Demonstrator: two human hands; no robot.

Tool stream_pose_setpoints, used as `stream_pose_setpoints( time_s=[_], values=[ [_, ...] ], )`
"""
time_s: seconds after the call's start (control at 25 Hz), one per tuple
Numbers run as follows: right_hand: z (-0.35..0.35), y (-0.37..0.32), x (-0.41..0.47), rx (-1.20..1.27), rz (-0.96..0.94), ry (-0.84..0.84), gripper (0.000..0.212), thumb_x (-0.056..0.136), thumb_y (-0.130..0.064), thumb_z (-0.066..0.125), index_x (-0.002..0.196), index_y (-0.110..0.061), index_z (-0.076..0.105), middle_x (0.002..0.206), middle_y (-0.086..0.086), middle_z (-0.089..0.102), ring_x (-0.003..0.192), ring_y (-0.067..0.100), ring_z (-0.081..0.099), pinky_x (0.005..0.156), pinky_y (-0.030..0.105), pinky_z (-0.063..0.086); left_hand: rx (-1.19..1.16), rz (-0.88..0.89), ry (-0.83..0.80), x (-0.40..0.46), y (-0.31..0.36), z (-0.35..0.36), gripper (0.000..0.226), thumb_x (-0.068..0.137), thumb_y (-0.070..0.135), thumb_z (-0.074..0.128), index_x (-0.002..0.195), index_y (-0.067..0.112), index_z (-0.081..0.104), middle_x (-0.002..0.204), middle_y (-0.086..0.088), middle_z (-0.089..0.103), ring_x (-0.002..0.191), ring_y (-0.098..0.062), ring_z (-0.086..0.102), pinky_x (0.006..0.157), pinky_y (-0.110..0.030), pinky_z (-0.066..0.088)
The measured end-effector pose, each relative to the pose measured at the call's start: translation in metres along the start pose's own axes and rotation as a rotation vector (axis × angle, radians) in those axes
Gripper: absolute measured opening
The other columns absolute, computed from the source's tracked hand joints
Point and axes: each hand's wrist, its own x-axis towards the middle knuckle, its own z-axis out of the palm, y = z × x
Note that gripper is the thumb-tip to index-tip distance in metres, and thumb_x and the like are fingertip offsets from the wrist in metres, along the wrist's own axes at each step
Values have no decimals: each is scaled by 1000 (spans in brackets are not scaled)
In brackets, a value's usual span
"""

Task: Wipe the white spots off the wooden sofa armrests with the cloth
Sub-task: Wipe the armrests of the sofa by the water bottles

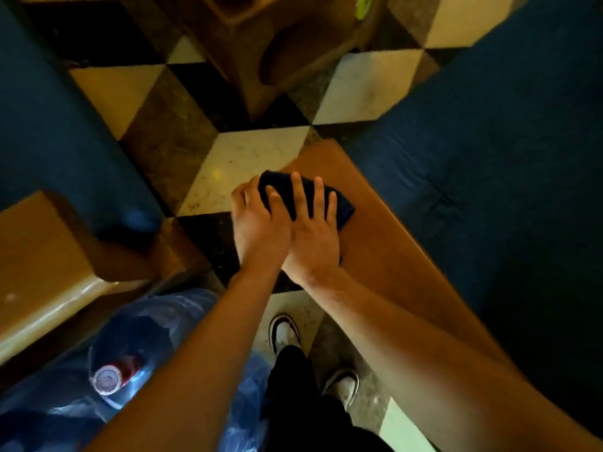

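A dark blue cloth (287,187) lies on the front part of a wooden sofa armrest (385,243) that runs from centre to lower right. My right hand (313,236) lies flat on the cloth with fingers spread and straight. My left hand (257,223) sits beside it at the armrest's left edge, overlapping the right hand, its fingers bent over the cloth's left end. No white spots show on the bare wood around the cloth. A second wooden armrest (42,275) is at the left, with a pale spot near its left edge.
Blue cushions flank the view: one on the right sofa (496,132), one at left (55,125). A large blue water bottle (137,353) with a red cap stands at lower left. A wooden stool (270,50) stands ahead on the checkered floor (241,158). My shoes show below.
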Motion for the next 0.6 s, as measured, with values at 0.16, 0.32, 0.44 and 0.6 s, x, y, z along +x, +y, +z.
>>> stream_pose_setpoints(
  time_s=[0.16, 0.32, 0.44, 0.6],
  values=[
    [-15, -31, 89, -129, -237, -164, 48, 90, -46, 46, 128, -23, 63, 133, 6, 64, 131, 35, 54, 112, 44, 35, -475, -464, -62, 58, -13, -23, 32, 100, 34, 56, 124, 18, 68, 125, -13, 72, 111, -33, 67, 94, -39, 56],
    [-30, -58, 122, 127, -229, -400, 19, 90, -37, 64, 103, -23, 63, 98, 4, 74, 91, 29, 70, 73, 40, 53, -744, -596, -37, 72, -49, -69, 13, 95, 23, 63, 104, 20, 72, 111, -12, 75, 95, -26, 71, 79, -41, 61],
    [-33, -99, 107, 410, -257, -480, 17, 89, -23, 71, 105, -20, 65, 91, 3, 72, 86, 24, 69, 75, 44, 54, -792, -578, 71, 52, -76, -116, 7, 92, 23, 71, 92, 31, 70, 101, -2, 76, 98, -23, 73, 92, -49, 61],
    [-28, -160, 91, 713, -356, -549, 21, 89, -18, 70, 109, -26, 68, 80, -13, 70, 74, 4, 68, 65, 22, 50, -816, -563, 309, 22, -114, -172, 14, 88, 20, 76, 96, 31, 73, 87, 6, 80, 87, -15, 78, 77, -31, 63]
  ],
)
